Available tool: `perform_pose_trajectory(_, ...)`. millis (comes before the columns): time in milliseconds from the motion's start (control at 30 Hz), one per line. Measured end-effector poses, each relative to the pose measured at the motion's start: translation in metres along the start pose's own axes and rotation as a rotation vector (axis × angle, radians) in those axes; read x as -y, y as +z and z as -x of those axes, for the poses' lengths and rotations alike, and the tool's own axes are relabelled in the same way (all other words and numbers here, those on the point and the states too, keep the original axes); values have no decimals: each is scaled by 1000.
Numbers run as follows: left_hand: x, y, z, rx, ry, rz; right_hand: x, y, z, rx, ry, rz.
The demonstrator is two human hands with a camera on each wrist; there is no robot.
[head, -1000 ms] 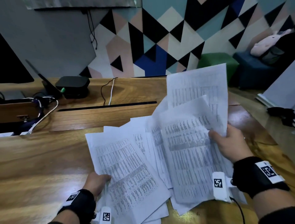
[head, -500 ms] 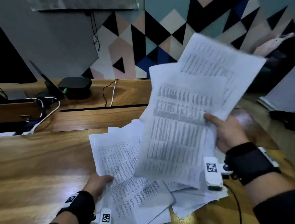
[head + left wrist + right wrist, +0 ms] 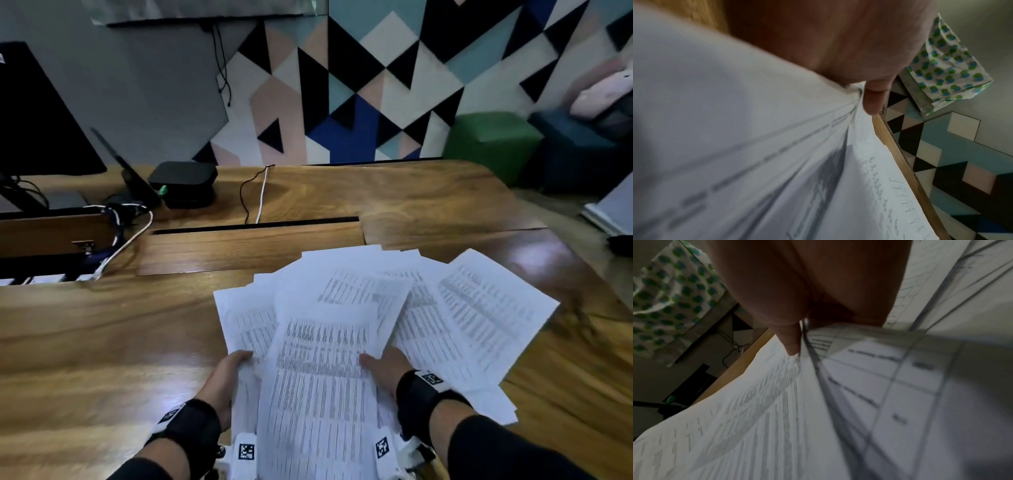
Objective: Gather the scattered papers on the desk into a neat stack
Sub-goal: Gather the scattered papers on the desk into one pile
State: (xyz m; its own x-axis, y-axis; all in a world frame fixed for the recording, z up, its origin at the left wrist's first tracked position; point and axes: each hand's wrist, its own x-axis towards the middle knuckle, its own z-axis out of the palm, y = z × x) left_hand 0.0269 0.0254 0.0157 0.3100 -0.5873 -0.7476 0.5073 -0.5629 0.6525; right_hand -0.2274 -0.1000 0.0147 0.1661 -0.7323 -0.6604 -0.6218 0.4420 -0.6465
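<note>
Several white printed papers [image 3: 346, 308] lie fanned and overlapping on the wooden desk [image 3: 102, 342], close to its near edge. My left hand [image 3: 227, 371] grips the left edge of the sheets, thumb on top. My right hand [image 3: 385, 366] pinches the right edge of the top sheet [image 3: 318, 394], which lies over the middle of the pile. More sheets [image 3: 479, 315] spread out to the right of that hand. In the left wrist view the thumb [image 3: 875, 97] presses on paper [image 3: 756, 146]. In the right wrist view the thumb [image 3: 791, 339] pinches sheets [image 3: 777, 418].
A black box [image 3: 183, 181] with cables [image 3: 255, 195] sits at the desk's back, a dark monitor [image 3: 37, 113] at far left. A cable slot [image 3: 257, 226] crosses the desk. Green [image 3: 489, 144] and blue [image 3: 575, 154] stools stand beyond the right end.
My right hand has brought the raised sheets down and left onto the pile; they now lie over the middle. The left hand has stayed on the pile's left edge.
</note>
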Motion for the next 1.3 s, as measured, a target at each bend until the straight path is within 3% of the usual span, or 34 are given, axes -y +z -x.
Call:
perform_pose_trajectory(100, -4, -1, 4, 65, -14, 9, 0, -6, 0, 89, -45, 119)
perform_pose_trajectory(267, -1, 2, -4, 87, -64, -203, 5, 4, 6, 248, -110, 197)
perform_pose_trajectory(333, 0, 2, -9, 61, -38, -232, 3, 4, 6, 143, -156, 153)
perform_pose_trajectory(367, 0, 0, -11, 46, -16, -233, 3, -1, 6, 15, -152, 105)
perform_pose_trajectory(433, 0, -5, -13, -1, 19, -224, -2, -23, 2, -313, -76, 149)
perform_pose_trajectory(500, 3, -12, -14, -44, 47, -199, -11, -51, -5, -487, 71, 329)
perform_pose_trajectory(600, 11, -20, -17, -135, 93, -176, -25, -82, -17, -476, 271, 446)
perform_pose_trajectory(700, 18, -21, -23, -230, 115, -166, -31, -93, -29, -441, 327, 519)
perform_pose_trajectory(800, 18, -18, -25, -267, 117, -153, -32, -94, -38, -385, 332, 426)
perform_pose_trajectory(900, 15, -14, -23, -274, 141, -166, -34, -93, -44, -329, 218, 280)
perform_pose_trajectory(1033, 16, -15, -25, -279, 138, -177, -44, -104, -38, -427, 112, 12)
perform_pose_trajectory(1133, 18, -18, -29, -295, 123, -191, -53, -121, -29, -562, 251, -173)
perform_pose_trajectory(1300, 18, -16, -28, -311, 145, -211, -65, -138, -20, -506, 469, -140)
